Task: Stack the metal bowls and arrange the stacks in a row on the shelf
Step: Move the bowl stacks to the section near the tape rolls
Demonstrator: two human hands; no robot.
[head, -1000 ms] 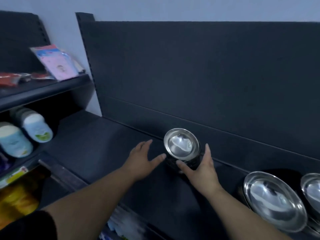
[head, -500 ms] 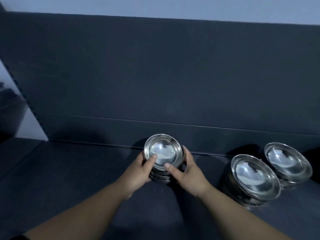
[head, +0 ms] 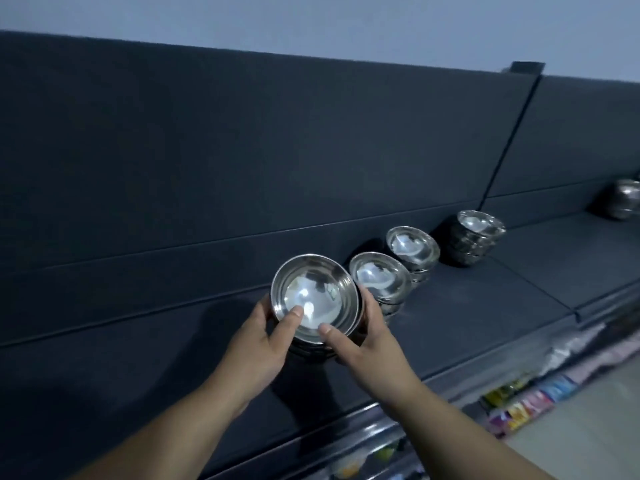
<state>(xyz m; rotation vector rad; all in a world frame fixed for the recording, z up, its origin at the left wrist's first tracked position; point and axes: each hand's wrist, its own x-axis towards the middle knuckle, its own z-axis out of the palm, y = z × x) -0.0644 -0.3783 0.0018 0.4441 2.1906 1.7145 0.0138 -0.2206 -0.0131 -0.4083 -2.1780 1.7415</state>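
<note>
A stack of shiny metal bowls (head: pixel 313 299) is held between both hands just above the dark shelf (head: pixel 485 306), tilted toward me. My left hand (head: pixel 258 344) grips its left side, thumb inside the top bowl. My right hand (head: pixel 369 344) grips its right side, thumb on the rim. Right beside it stands a second stack (head: pixel 379 277), nearly touching. Farther right along the back panel stand a third stack (head: pixel 412 247) and a fourth stack (head: pixel 476 237). Another stack (head: pixel 625 202) sits at the far right on the neighbouring shelf section.
The dark back panel (head: pixel 242 168) rises straight behind the row. A vertical divider post (head: pixel 509 140) separates the shelf sections. Below the shelf's front edge, a lower shelf holds colourful packaged goods (head: pixel 526 400). The shelf surface left of my hands is bare.
The view has swung right, bringing more stacks into sight. Both hands have carried the held stack rightward, close to the neighbouring stack, and tilted it toward me.
</note>
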